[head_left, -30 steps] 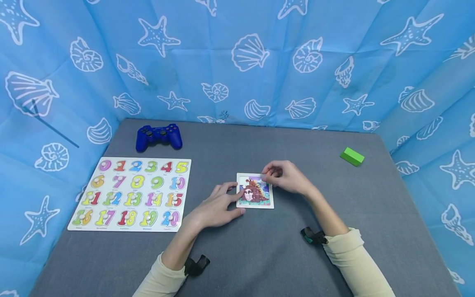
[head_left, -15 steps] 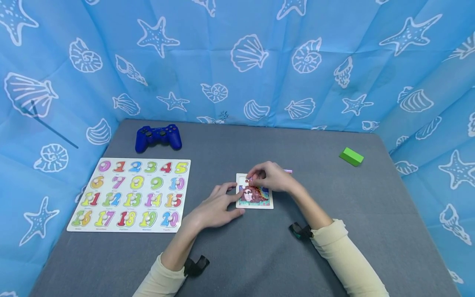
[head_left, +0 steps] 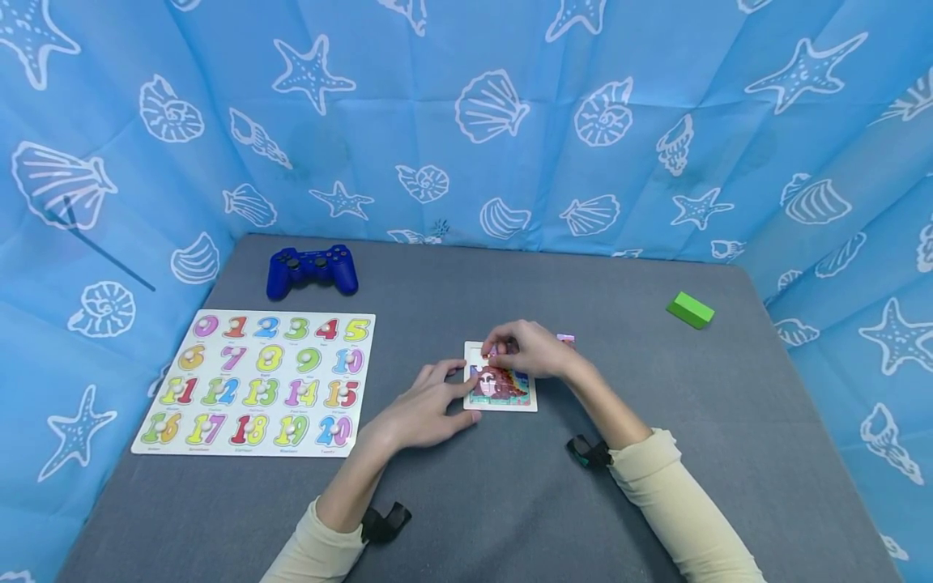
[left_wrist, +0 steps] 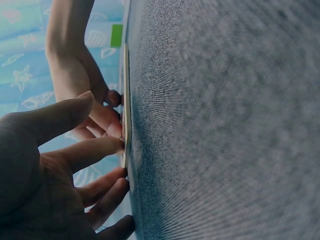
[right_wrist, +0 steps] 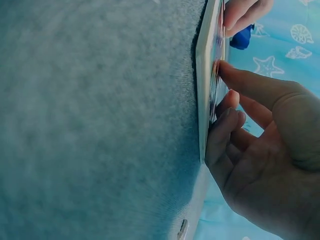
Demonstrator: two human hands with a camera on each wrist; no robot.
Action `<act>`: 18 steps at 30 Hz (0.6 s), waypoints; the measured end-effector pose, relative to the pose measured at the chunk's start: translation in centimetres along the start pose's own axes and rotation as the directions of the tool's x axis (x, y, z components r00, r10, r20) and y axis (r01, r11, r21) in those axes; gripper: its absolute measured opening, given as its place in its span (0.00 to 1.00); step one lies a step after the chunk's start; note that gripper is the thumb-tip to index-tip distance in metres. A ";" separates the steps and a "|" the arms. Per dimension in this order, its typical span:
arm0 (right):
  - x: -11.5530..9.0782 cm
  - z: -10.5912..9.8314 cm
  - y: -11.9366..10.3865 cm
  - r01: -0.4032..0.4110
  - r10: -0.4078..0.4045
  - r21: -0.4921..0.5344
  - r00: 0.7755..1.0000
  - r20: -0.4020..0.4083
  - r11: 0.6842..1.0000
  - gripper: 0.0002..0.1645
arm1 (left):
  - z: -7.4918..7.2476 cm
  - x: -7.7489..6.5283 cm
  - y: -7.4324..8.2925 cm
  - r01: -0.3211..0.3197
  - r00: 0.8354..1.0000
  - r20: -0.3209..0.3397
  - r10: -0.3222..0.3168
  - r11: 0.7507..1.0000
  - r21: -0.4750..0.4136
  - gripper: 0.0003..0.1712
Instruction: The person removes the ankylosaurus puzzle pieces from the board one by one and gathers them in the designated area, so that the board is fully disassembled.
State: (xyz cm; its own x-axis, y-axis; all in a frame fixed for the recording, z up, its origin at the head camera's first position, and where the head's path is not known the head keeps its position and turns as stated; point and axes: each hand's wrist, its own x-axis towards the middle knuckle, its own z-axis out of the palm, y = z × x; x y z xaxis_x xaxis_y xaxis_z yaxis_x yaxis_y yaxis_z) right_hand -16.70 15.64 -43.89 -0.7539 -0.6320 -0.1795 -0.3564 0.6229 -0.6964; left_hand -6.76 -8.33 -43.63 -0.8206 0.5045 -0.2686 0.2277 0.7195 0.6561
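Note:
A small square jigsaw puzzle [head_left: 501, 392] with a reddish-brown dinosaur picture lies in its pale frame [head_left: 503, 408] at mid-table. My left hand [head_left: 423, 413] rests at its left side, fingers loosely spread, with fingertips on the frame and picture. Over the upper part, my right hand [head_left: 535, 351] pinches a small purplish puzzle piece [head_left: 492, 353] between thumb and fingertips, mostly hidden by the fingers. In the right wrist view, the thumb and fingertips are right at the face of the puzzle. Another loose piece [head_left: 566, 339] lies behind the right hand, partly covered by it.
A white number board [head_left: 248, 374] with knobbed pieces lies left of the left hand. Behind it sits a blue game controller [head_left: 312, 271]. A green block [head_left: 690, 310] stands at the back right of the grey table [head_left: 619, 300]. A blue shell-print curtain [head_left: 539, 162] surrounds the table.
My right hand has moved left from the puzzle's upper right corner to its upper middle, exposing the loose piece behind it. The left hand stays in place.

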 end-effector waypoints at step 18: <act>0.1 -0.4 0.0 0.034 -0.034 0.003 0.999 0.035 0.999 0.08 | -0.1 0.0 0.1 0.010 1.000 0.008 -0.010 1.000 0.003 0.37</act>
State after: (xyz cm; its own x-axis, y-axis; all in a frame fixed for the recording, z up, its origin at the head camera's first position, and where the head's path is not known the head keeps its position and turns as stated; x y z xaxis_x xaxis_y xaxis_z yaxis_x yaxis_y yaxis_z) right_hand -17.00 15.75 -43.66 -0.7216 -0.6685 -0.1800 -0.3802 0.5999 -0.7040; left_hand -6.80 -8.29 -43.56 -0.8188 0.5007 -0.2808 0.2206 0.7260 0.6513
